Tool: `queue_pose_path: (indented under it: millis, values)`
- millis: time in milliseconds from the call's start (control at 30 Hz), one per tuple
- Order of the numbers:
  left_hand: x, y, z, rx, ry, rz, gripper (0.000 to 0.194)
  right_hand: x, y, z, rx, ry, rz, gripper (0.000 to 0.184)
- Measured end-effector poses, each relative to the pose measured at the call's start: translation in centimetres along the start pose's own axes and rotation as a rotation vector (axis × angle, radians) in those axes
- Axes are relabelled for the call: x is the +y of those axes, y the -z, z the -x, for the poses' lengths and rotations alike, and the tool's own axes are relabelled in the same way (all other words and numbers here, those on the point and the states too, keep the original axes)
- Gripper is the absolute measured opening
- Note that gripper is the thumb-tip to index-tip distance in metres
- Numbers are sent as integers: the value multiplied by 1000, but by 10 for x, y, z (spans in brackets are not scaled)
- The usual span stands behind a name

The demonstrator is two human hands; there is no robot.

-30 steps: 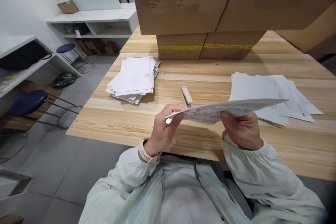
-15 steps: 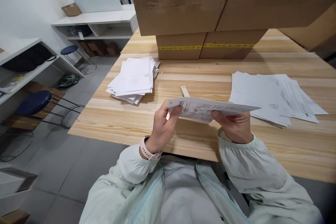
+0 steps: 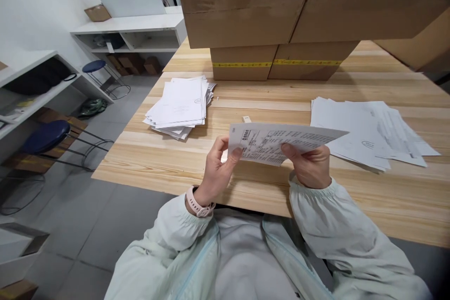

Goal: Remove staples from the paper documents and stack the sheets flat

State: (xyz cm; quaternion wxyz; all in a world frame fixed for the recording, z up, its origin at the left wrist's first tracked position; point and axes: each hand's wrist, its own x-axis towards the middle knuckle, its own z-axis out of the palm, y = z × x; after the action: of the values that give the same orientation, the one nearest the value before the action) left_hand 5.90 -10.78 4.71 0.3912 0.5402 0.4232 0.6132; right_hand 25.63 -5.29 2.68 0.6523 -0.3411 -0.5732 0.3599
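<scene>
A printed sheet of paper point(image 3: 267, 143) is tilted up above the near part of the wooden table point(image 3: 168, 164), its text side facing me. My left hand point(image 3: 220, 164) pinches its left edge, thumb in front. On the right, my right hand point(image 3: 309, 164) grips the lower edge, thumb over the print and fingers behind. Whether it is one sheet or a few together I cannot tell. Just behind the paper, only the far end of a beige stapler point(image 3: 246, 119) shows. To the left lies a stack of papers point(image 3: 183, 103); to the right, a looser spread of papers point(image 3: 351, 126).
Large cardboard boxes point(image 3: 242, 4) are stacked at the table's back, the upper ones overhanging the lower. Beyond the left table edge are blue stools point(image 3: 47, 138) and white shelves point(image 3: 140, 22) on a grey tiled floor point(image 3: 87, 215).
The paper has tipped more upright, so its printed side shows more fully and it now covers most of the stapler. My right hand has moved left, closer to my left hand.
</scene>
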Motion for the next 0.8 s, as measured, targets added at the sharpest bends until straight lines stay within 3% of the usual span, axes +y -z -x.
queue_pose_path:
  millis: [167, 333, 467, 567, 667, 800]
  values:
    - [-15, -5, 10, 27, 68, 26, 23, 1, -2, 2, -19, -27, 6, 13]
    - [-15, -9, 13, 47, 80, 24, 28, 1, -5, 5, 0, -60, -2, 19]
    - [-12, -12, 18, 18, 156, 31, 29, -11, 5, 5, -36, -129, 73, 21]
    - [-6, -19, 24, -40, 299, 190, 29, -30, 23, 2, -74, -281, 162, 24]
    - [-5, -27, 33, -112, 464, 355, 52, -38, 44, -2, -110, -497, 158, 33]
    - [-13, -30, 46, -151, 581, 213, 86, -21, 66, 1, -187, -761, 92, 47]
